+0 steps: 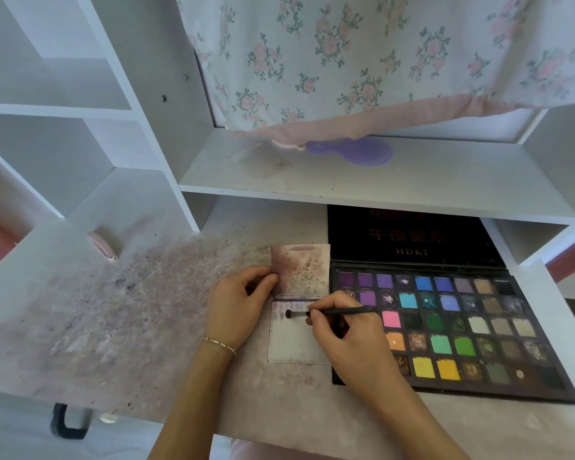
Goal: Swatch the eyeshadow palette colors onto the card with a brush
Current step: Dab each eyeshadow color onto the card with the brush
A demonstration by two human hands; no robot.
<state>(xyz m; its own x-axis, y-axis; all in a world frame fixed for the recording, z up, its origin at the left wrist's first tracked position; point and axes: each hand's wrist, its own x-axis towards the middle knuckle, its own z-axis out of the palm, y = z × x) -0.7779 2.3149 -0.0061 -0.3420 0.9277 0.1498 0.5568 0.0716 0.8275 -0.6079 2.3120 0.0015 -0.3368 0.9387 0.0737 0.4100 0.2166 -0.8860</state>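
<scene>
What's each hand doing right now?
Left hand: pinches the upper card at its left edge.
Right hand: grips the brush, tip on the lower card.

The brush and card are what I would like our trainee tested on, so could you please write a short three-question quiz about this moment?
1. True or false: the right hand holds the brush with its tip on the card.
2. Where does the left hand rest? A) on the palette B) at the card's left edge C) on the shelf
3. Fill in: the purple hairbrush lies on the ____.

Key: 1 true; 2 B; 3 shelf.
</scene>
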